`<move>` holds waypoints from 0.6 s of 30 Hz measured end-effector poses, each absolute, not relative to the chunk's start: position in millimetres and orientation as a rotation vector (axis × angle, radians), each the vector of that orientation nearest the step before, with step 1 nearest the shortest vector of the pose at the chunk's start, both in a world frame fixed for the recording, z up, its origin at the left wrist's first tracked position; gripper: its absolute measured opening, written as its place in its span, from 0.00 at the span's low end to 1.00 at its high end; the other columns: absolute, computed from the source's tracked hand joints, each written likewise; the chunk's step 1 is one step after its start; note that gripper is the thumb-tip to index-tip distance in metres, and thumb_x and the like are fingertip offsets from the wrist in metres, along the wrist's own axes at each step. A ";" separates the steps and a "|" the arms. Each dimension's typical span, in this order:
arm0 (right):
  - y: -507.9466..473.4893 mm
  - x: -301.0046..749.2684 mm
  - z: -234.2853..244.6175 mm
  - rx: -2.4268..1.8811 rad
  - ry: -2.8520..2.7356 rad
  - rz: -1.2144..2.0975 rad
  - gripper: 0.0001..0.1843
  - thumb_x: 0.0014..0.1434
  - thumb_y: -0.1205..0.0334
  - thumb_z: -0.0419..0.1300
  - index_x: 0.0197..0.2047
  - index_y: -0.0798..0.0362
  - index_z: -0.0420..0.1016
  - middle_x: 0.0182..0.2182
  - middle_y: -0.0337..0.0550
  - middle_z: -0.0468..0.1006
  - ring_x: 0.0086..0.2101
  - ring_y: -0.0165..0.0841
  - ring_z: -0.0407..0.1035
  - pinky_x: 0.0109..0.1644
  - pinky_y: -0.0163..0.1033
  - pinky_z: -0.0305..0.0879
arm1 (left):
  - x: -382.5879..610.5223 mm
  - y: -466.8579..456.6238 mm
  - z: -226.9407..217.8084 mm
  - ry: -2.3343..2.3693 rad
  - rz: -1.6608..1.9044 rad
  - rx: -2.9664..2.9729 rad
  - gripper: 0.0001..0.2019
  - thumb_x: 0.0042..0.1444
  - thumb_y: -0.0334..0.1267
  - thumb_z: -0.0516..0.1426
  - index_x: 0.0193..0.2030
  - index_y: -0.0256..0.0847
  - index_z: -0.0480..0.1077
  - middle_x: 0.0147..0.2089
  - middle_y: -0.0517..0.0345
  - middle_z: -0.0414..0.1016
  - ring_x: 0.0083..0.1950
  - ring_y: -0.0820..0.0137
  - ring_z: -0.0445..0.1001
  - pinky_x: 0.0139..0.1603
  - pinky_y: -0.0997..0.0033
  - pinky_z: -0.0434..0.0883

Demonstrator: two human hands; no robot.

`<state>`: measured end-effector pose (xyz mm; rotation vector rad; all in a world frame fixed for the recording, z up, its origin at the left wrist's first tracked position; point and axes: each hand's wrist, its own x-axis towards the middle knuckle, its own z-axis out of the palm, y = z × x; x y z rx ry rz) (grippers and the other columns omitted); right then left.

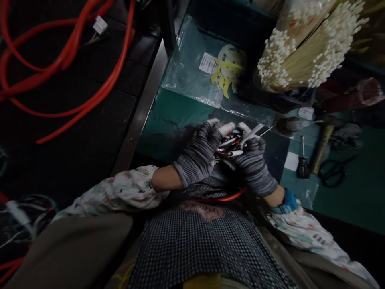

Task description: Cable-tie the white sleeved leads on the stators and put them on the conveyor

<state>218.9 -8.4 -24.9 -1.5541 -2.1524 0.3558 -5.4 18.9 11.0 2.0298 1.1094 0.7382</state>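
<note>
Head view: small coloured wire bundle [231, 141] clenched between gloved left hand [198, 154] and gloved right hand [252, 166], frame centre; core hidden by fingers. White strip [253, 132] seen at right hand, hold unclear. Green mat [168, 128] bounded by metal rail [141, 108]. Screwdriver [303, 160], scissors [332, 171] placed right of hands. Cable ties [306, 44] cut off at upper right; orange cable [60, 68] laid upper left.

**Dim Light, Soft Focus**

We find the frame dim and soft: pale light catches the white cable ties [303, 48] at one o'clock, deep shadow fills nine o'clock, the wire bundle [231, 144] blurs slightly, edges bow.
</note>
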 end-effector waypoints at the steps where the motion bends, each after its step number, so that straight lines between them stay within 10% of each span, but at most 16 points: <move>1: -6.8 217.7 -23.6 -1.565 -2.125 0.352 0.33 0.64 0.42 0.70 0.70 0.36 0.73 0.71 0.46 0.74 0.70 0.58 0.66 0.69 0.67 0.68 | -5.8 18.8 10.1 1.100 0.752 2.039 0.41 0.55 0.27 0.60 0.77 0.47 0.59 0.80 0.42 0.60 0.81 0.46 0.63 0.83 0.38 0.63; 10: -3.0 210.5 -11.2 -1.544 -2.313 0.102 0.37 0.73 0.43 0.61 0.79 0.45 0.61 0.72 0.54 0.72 0.70 0.54 0.66 0.75 0.63 0.65 | -7.4 15.6 3.4 1.081 0.793 2.069 0.44 0.56 0.28 0.59 0.80 0.49 0.53 0.80 0.44 0.61 0.82 0.45 0.61 0.83 0.36 0.63; 18: -0.3 205.5 -5.3 -1.642 -2.325 0.205 0.22 0.71 0.55 0.67 0.67 0.43 0.79 0.72 0.53 0.73 0.69 0.53 0.67 0.73 0.64 0.67 | -5.8 27.9 -10.8 1.115 0.814 2.114 0.47 0.54 0.34 0.64 0.81 0.44 0.54 0.78 0.36 0.61 0.78 0.40 0.66 0.79 0.35 0.68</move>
